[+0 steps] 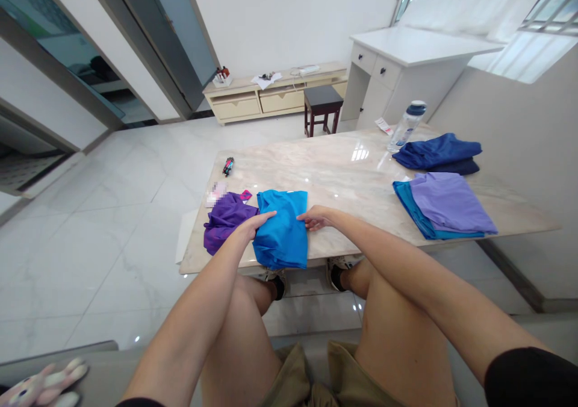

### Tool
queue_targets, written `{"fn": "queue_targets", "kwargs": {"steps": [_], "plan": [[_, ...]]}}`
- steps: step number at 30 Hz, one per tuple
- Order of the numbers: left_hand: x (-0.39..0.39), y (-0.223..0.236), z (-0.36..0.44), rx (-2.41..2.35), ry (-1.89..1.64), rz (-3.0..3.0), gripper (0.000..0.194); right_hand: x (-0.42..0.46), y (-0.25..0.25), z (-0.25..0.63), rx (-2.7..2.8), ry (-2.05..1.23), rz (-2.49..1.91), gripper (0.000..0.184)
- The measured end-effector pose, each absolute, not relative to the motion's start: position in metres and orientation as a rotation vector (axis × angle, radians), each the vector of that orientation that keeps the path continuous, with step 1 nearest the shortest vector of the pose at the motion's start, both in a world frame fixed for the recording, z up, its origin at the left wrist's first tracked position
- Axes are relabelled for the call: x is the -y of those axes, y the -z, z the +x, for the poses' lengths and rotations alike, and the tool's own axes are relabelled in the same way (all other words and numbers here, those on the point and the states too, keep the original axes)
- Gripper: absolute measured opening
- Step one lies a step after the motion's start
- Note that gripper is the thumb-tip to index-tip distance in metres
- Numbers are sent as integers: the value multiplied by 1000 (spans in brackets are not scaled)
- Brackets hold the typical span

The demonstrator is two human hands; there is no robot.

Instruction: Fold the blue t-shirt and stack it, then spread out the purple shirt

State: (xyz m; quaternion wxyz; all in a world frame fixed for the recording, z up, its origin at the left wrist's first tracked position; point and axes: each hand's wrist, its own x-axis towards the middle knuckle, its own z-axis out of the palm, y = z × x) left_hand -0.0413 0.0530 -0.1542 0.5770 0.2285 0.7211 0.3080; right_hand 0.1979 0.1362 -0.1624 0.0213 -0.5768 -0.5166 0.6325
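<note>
A bright blue folded cloth [282, 232] lies at the near edge of the marble-topped table [325, 166], its front part hanging slightly over. My left hand [259, 221] grips its left side, thumb on top and the other fingers mostly hidden. At the right edge, my right hand [317, 217] pinches the fabric between thumb and fingers. Just left of the blue cloth, close to my left hand, is a crumpled purple cloth [228, 221]. What kind of garment either one is, I cannot tell.
Folded lavender cloth [454, 202] lies over teal cloth [413, 214] at the right, with dark blue cloth [440, 152] behind. A water bottle [407, 127] stands nearby. A small dark, colourful item [228, 166] sits far left. Beyond are a stool [323, 99] and white desk [419, 49].
</note>
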Motion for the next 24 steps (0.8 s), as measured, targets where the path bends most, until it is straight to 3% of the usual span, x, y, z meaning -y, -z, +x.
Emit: {"fn": "queue_targets", "kwargs": {"steps": [5, 9, 11, 15, 18, 21, 24], "plan": [[-56, 152, -40, -1779, -912, 658, 61, -143, 152, 201, 1691, -1819, -1762, 36], [-63, 132, -45, -1674, -1245, 773, 62, -168, 127, 219, 1652, -1731, -1426, 26], [-66, 116, -46, -1561, -1357, 846, 65, -179, 113, 230, 1588, -1661, -1220, 30], [-68, 91, -41, -1542, -1527, 1084, 59, -186, 91, 247, 1598, -1287, -1011, 47], [-69, 82, -35, -1696, -1652, 1173, 50, -182, 78, 254, 1661, -957, -987, 48], [-68, 78, -29, -1731, -1668, 1233, 44, -175, 68, 257, 1681, -805, -1042, 45], [-64, 74, -22, -1662, -1553, 1262, 39, -167, 63, 256, 1694, -882, -1142, 48]]}}
